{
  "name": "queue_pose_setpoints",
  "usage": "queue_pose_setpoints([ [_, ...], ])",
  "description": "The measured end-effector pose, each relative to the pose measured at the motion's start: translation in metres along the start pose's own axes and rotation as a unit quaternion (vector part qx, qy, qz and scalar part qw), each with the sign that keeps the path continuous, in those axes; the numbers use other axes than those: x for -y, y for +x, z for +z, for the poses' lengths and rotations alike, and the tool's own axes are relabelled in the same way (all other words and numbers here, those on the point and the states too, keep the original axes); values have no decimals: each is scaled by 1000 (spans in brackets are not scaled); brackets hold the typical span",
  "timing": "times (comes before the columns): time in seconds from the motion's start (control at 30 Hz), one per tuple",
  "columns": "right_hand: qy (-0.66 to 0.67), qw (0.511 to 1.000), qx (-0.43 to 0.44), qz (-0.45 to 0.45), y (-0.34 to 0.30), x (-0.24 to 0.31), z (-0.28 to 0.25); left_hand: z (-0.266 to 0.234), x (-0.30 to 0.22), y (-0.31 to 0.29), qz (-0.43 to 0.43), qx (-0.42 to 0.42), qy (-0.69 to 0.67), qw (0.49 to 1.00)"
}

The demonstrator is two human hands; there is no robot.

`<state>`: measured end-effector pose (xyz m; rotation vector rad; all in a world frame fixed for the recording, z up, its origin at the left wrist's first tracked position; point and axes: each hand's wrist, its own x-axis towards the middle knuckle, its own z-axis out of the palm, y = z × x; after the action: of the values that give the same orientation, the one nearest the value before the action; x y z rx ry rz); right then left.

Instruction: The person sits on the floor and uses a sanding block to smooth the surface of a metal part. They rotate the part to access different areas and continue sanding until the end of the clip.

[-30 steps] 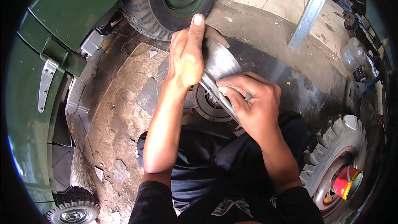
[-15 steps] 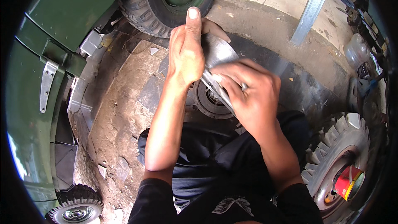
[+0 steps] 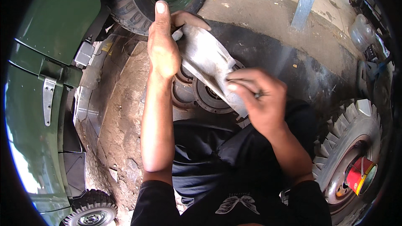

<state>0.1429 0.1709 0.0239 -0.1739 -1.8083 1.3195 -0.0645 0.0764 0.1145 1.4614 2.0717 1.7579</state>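
Note:
My left hand point(image 3: 164, 52) grips a long grey metal casting point(image 3: 205, 50) at its far end, thumb up and fingers wrapped behind it. The casting slants down to the right, its pale hollow face turned upward. At its nearer end, my right hand point(image 3: 264, 100) is closed in a pinch, fingertips against or just over the metal. A small dark bit shows between those fingers, too little to name. Beneath the casting lie a round, ringed metal part point(image 3: 214, 98) and another metal piece with circular openings point(image 3: 181, 94), both partly hidden.
A large tyre with a green rim point(image 3: 125, 4) stands ahead, beside a green vehicle body point(image 3: 37, 113) on the left. To the right are a knobbly tyre point(image 3: 331, 155), a red can point(image 3: 356, 175) on its wheel, a steel post point(image 3: 307, 2) and a clear plastic bottle point(image 3: 362, 33).
The casting has turned so its hollow face shows more. My left hand has shifted left with it, and my right hand has moved down along it, toward its nearer end.

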Motion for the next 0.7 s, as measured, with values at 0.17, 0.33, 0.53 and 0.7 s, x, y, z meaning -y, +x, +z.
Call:
queue_pose_setpoints([
  [0.17,187,978,-79,42,-7,-41,-25,4,1,7,3,2,-21,1000],
  [0.33,169,980,-77,67,-6,-50,-29,0,-2,4,9,19,25,999],
  [0.53,157,986,-41,36,-5,-41,-28,0,-8,0,9,8,65,998],
  [0.7,-26,997,-7,-76,0,-28,-26,-1,-3,2,24,8,60,998],
])
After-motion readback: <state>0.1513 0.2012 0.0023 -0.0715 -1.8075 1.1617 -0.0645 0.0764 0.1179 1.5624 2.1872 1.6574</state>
